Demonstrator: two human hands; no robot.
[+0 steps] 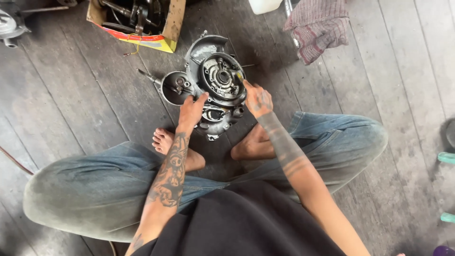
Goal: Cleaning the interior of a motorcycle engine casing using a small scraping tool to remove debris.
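I'm sitting cross-legged on the dark wooden plank floor point(71, 95), jeans dusty at the knees, bare feet tucked in, and the grey metal engine case point(215, 87) sits on the boards right in front of my feet. My left hand point(191, 113) is down on the case's lower left side, fingers spread and pressing against the metal beside the round side opening, steadying it rather than wrapping around anything. My right hand point(258, 100) is up at the right rim of the big circular housing, fingers pinched together on something small and yellowish point(240, 76) at the edge; it's too small for me to say exactly what it is, but the grip is closed on it. A thin shaft point(147, 76) pokes out from the case toward the left. Farther off, at the top, there's a cardboard box point(163, 40) with yellow and red sides, full of dark metal parts. Over to the upper right a checked reddish rag point(320, 26) lies crumpled on the boards, with a white plastic container point(263, 5) just beside it at the edge of view. In the far upper left corner another grey metal part point(12, 23) rests on the floor, well apart from me.
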